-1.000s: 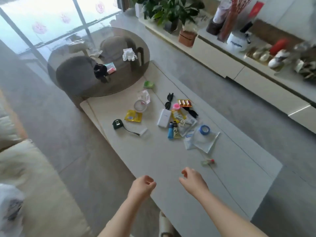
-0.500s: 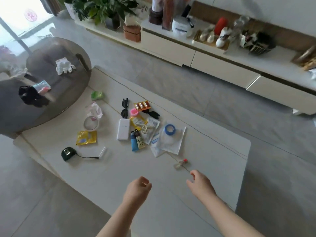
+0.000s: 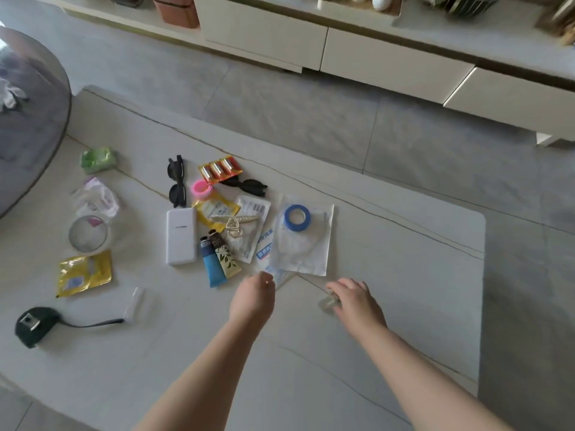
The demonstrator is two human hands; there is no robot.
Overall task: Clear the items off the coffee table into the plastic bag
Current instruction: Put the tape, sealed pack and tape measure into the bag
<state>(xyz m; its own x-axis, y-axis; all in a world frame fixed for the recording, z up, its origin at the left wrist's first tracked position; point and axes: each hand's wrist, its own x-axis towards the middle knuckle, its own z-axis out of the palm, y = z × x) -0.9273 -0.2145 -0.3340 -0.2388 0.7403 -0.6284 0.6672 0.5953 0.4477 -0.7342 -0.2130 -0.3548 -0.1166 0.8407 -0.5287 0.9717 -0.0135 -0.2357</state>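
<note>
Two bare hands low over the cluttered, pale stone-look coffee table (image 3: 389,231), which has rounded corners.

The right hand (image 3: 354,298) lies fingers spread over a small clear, glassy tube (image 3: 326,303); whether it grips is hard to tell. The left hand (image 3: 253,295) is loosely curled, at the corner of a flat crinkly white pouch (image 3: 303,244) bearing a blue tape ring (image 3: 297,217). Nearby lie a smooth white power bank (image 3: 181,236), a soft blue tube (image 3: 211,262) and foil-packed batteries (image 3: 219,168).

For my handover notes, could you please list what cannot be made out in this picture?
- Plastic bag: outside the head view.
- Small clear item: mostly under the right hand, blurred.
- Left hand: grip hidden by its back.
- Packet print: too small.
</note>
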